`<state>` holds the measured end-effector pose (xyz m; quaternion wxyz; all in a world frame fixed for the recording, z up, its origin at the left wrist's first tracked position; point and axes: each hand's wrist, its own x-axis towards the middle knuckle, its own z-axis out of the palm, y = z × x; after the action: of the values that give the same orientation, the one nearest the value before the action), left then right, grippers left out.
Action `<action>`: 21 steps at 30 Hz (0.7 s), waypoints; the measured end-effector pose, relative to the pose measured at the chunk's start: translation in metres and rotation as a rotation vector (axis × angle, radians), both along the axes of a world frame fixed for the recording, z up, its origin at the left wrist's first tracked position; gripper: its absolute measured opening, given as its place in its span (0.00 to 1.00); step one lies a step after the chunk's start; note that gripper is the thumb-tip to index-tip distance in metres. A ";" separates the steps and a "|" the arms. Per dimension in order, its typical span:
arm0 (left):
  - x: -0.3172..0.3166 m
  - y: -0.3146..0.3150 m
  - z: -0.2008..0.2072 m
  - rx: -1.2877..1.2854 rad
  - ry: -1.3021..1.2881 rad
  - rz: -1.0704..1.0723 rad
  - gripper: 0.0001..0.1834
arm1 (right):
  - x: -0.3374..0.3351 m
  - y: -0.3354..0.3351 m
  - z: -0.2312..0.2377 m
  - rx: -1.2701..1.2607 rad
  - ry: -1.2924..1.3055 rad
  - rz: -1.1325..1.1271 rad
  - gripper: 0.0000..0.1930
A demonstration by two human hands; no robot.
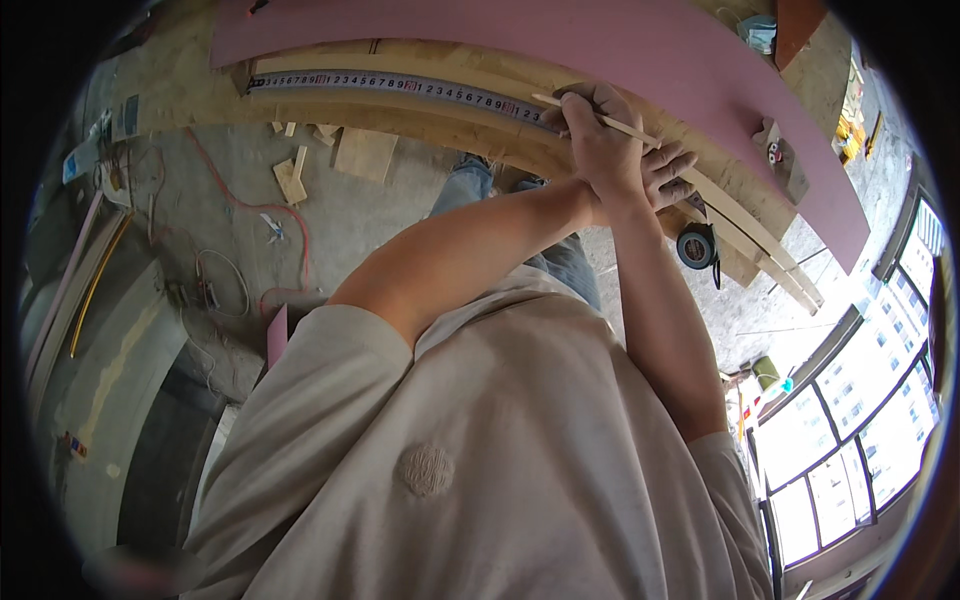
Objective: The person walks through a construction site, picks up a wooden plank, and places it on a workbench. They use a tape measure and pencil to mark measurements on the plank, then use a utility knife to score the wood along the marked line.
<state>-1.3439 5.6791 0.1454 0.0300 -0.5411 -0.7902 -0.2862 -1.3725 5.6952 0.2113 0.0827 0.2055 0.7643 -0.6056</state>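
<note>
My right hand (607,150) is closed on a slim, pale wooden pencil (628,128), whose one end points left over the board. Under its wrist my left arm crosses to the right. My left hand (668,170), partly hidden by the right one, has its fingers spread near the strip's edge. A tape measure blade (400,86) runs out to the left along a pale wooden board (430,125), its far end at the board's left part. Beyond my left fingers, at the near edge, sits the black tape measure case (696,246) with a strap.
A large pink panel (560,45) lies along the far side. A small box-like object (782,160) rests on its right part. Narrow wood strips (770,262) stick out at the right. Wood offcuts (365,153) and a red hose (300,235) lie on the concrete floor. Windows (850,430) stand at the right.
</note>
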 end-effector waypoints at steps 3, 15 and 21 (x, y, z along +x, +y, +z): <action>0.004 0.001 -0.003 -0.023 0.002 -0.002 0.27 | 0.000 0.001 0.002 0.019 -0.010 0.021 0.08; 0.003 0.003 -0.001 -0.037 0.014 0.000 0.27 | 0.002 0.000 -0.005 0.038 0.044 0.023 0.09; 0.003 0.005 -0.007 0.103 -0.635 0.048 0.25 | 0.011 0.022 0.016 -0.111 0.130 -0.177 0.10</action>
<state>-1.3408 5.6838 0.1383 -0.1839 -0.4039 -0.7571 -0.4795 -1.3618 5.7168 0.2274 -0.0096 0.2273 0.7124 -0.6639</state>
